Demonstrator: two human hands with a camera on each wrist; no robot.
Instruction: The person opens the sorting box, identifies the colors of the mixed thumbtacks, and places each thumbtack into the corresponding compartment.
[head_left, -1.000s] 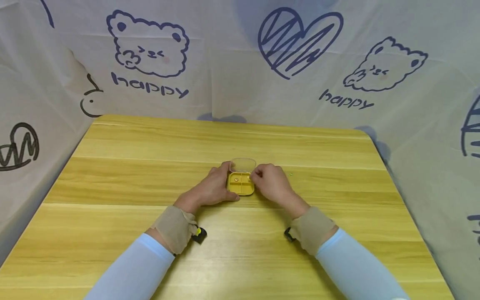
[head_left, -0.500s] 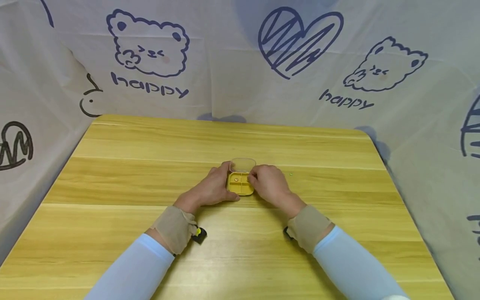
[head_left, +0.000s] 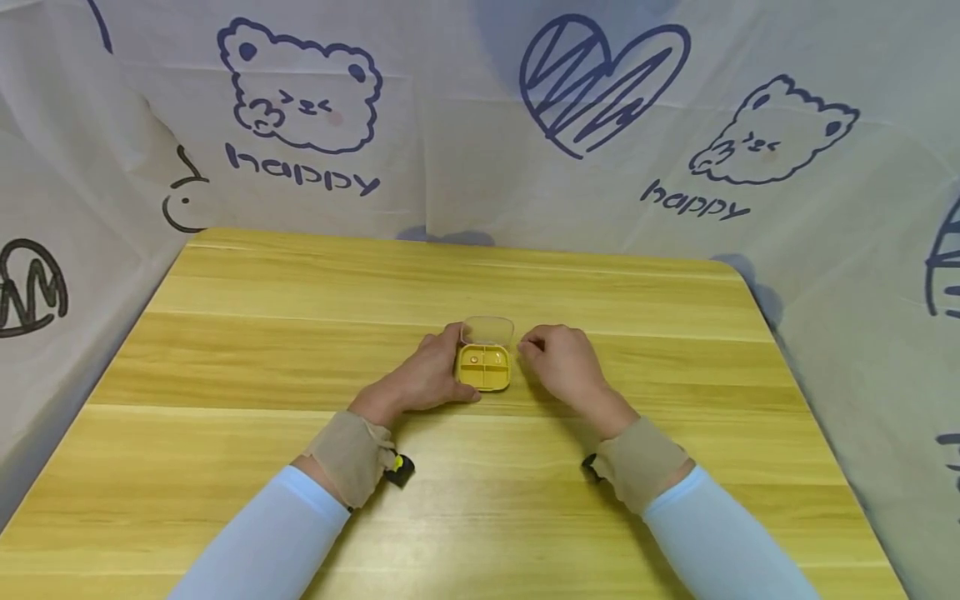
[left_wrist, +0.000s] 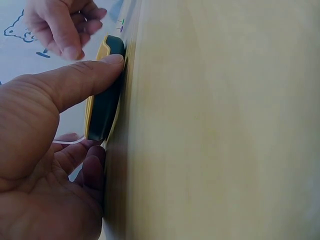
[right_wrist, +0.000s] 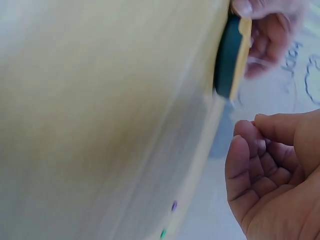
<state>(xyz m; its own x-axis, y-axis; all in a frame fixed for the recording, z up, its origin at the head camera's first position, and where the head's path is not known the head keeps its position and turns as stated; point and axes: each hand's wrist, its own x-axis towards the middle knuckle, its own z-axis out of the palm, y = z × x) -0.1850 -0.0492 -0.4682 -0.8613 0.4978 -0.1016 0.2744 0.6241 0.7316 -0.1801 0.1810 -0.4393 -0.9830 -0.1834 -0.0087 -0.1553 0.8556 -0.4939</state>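
My left hand (head_left: 431, 371) grips a small yellow pill box (head_left: 483, 388) by its left side, thumb at the front edge and fingers behind. The box lies on the table with its clear lid (head_left: 487, 330) raised at the back; the wrist views show its dark green underside. A tiny round piece (head_left: 474, 360) sits in the back left compartment and a tiny pale piece (head_left: 498, 358) in the back right one. Just right of the box, my right hand (head_left: 562, 362) has loosely curled fingers, thumb tip close to the index fingertip, nothing visible between them.
On the wooden table (head_left: 225, 350), a tiny purple piece (right_wrist: 174, 205) and a green piece (right_wrist: 163, 233) lie near the right hand. A white cloth (head_left: 465, 125) with drawings hangs behind the table and along its sides.
My right hand has drawn back to the right from over the back right compartment, uncovering the pale piece there. It now covers the green speck on the table. The left hand stays put.
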